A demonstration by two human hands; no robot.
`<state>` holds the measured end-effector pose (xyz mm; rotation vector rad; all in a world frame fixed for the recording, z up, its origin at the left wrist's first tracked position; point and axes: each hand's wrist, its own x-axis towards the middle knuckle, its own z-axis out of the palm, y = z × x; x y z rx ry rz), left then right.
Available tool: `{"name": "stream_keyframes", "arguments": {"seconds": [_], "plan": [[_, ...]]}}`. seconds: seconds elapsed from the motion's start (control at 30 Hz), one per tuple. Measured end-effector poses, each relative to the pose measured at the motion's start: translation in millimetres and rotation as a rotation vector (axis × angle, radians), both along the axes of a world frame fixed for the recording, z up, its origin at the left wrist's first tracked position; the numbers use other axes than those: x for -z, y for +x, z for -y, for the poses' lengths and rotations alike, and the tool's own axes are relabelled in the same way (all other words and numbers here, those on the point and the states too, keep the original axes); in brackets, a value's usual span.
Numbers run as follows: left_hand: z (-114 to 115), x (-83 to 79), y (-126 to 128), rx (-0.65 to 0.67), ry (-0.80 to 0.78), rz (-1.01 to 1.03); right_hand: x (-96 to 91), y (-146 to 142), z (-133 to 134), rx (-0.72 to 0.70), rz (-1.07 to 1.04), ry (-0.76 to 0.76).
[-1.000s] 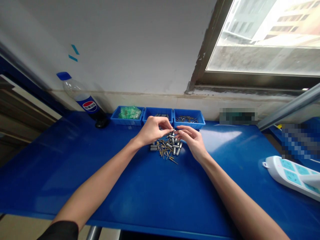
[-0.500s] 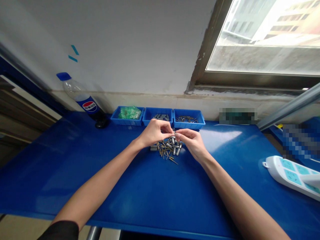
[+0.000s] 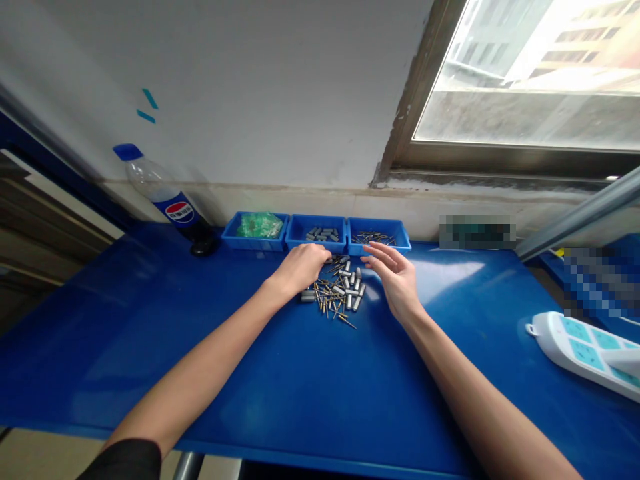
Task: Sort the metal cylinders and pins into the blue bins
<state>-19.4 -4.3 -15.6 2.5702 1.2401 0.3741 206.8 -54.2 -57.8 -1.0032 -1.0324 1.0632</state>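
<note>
A mixed pile lies on the blue table (image 3: 280,373): short grey metal cylinders (image 3: 349,300) and thin pins with brass-coloured ends (image 3: 326,303). At the pile's back left edge is my left hand (image 3: 300,267), back of the hand up and fingers curled closed. Whatever its fingertips pinch is mostly hidden. To the right of the pile hovers my right hand (image 3: 397,273), fingers apart, with nothing seen in it.
Three blue bins stand along the wall: the left bin (image 3: 253,245) has a green plastic bag, the middle bin (image 3: 305,245) grey cylinders, the right bin (image 3: 380,251) pins. A cola bottle (image 3: 175,207) is at the back left, a white power strip (image 3: 565,353) at the right.
My hands were together above the pile, fingertips meeting on a small piece. They have parted: the left came down to the pile's left edge, the right moved right and opened.
</note>
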Motion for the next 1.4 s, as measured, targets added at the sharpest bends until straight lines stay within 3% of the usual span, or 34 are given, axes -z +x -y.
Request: {"name": "stream_keyframes", "arguments": {"seconds": [0.13,0.53,0.87,1.03,1.2,1.4], "plan": [[0.7,-1.3,0.2,-0.053,0.034,-0.127,-0.2,-1.3,1.2,-0.002,0.011,-0.014],[9.2,-14.7,-2.6,-0.069,0.024,-0.255,0.6,-3.2,0.1,-0.034,0.001,-0.037],[9.4,-18.7,-1.7,-0.111,0.016,-0.228,-0.3,-3.5,0.6,-0.045,-0.009,-0.056],[6.2,-20.7,-2.7,-0.009,0.025,0.056,-3.5,-5.1,2.3,-0.061,0.018,-0.075],[9.3,-25.1,3.7,0.111,-0.183,0.486,-7.7,-8.4,5.7,-0.121,0.104,-0.055],[8.8,-29.1,3.0,0.078,-0.232,0.542,-5.9,-9.0,5.8,-0.141,0.141,-0.050]]}}
